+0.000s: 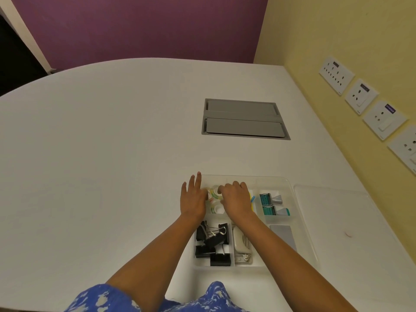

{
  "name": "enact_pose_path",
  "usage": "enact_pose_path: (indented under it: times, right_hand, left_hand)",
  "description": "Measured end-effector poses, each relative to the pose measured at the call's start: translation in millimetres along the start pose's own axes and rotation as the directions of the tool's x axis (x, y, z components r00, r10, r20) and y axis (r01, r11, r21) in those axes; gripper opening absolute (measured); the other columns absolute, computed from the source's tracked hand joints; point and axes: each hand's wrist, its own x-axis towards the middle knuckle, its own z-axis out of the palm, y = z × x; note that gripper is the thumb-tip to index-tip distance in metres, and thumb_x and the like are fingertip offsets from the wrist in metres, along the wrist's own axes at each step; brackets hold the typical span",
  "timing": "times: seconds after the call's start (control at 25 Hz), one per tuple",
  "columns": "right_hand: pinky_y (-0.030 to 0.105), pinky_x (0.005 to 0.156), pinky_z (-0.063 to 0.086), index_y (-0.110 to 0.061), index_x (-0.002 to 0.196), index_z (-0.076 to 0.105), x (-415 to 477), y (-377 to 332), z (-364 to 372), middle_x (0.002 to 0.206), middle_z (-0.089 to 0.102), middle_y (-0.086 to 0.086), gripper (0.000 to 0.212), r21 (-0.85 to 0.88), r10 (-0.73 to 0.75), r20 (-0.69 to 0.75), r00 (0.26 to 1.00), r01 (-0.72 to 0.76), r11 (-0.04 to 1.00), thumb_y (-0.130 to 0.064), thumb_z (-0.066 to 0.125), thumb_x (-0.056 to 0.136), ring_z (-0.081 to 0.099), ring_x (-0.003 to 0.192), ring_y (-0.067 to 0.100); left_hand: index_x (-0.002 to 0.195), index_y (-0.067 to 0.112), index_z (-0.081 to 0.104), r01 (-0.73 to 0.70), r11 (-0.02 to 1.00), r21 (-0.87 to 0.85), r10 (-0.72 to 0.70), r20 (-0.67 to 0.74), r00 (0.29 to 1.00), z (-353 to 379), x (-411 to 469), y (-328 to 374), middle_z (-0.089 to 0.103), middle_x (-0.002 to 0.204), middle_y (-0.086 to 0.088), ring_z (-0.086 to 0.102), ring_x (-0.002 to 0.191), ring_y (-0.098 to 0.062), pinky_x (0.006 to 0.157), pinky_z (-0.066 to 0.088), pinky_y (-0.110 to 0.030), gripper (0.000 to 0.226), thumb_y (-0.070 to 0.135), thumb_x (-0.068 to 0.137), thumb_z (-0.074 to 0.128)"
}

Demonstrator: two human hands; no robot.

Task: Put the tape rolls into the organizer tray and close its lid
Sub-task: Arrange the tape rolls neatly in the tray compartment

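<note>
Blue patterned sleeves [105,298] fill the bottom edge, and from them both forearms reach out over the white desk [101,154] to the far end of the clear tray [313,248]. Near compartments hold black clips [211,242] and a stapler [242,242].

The tape rolls [215,195] lie inside the tray's far left compartment, directly between the two hands. At least two pale rolls with green and pink edging show there, one behind the other, and more may be hidden under the right hand.

The left hand [193,199] lies at the compartment's left wall with its fingers straight and spread, holding nothing that I can see. It probably steadies the tray or fences the rolls in. Its thumb side is next to the rolls, but I cannot tell whether it touches them.

The right hand [236,197] arches over the compartment from the right, knuckles up and fingers curled down onto the rolls. It looks as if it is seating or nudging them into place. I cannot tell whether it pinches a roll or only presses on it.

The clear lid [333,212] lies flat on the desk just beside the tray's right edge, apart from both hands. With the rolls in, closing the lid looks like the remaining step.
</note>
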Motion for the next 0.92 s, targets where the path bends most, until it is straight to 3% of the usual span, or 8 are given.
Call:
enact_pose_path:
  times: [0.2,0.64,0.92]
  right_hand:
    - [0.035,0.1,0.034,-0.013,0.119,0.063,4,-1,-3,0.115,0.069,0.007,0.025,-0.081,-0.105,0.029,0.994,0.107,0.991,-0.018,0.055,0.095,0.05,0.118,0.027]
    - [0.035,0.105,0.031,-0.011,0.112,0.067,1,-2,-4,0.109,0.071,0.006,0.024,-0.224,-0.143,0.091,0.985,0.16,0.961,-0.012,0.05,0.096,0.049,0.119,0.026]
    - [0.036,0.101,0.034,-0.014,0.123,0.059,10,-2,-9,0.119,0.066,0.006,0.027,-0.054,-0.034,0.001,0.999,0.034,0.998,-0.014,0.049,0.098,0.049,0.12,0.027]
  left_hand:
    - [0.114,0.021,0.064,0.003,1.0,0.026,-0.003,0.005,1.0,1,1,0,-0.001,0.162,-0.006,0.001,0.15,-0.026,0.121,0.006,-0.043,0.022,0.023,0.093,0.058]
    - [0.11,0.02,0.069,0.01,0.998,0.056,-0.009,-0.009,1.0,7,4,-1,-0.001,0.162,-0.005,0.001,0.15,-0.026,0.121,0.006,-0.045,0.021,0.026,0.093,0.058]
    - [0.121,0.022,0.06,-0.005,1.0,-0.002,0.005,-0.053,0.999,11,10,-5,0.003,0.162,-0.007,0.002,0.15,-0.025,0.12,0.009,-0.043,0.032,0.038,0.095,0.05]
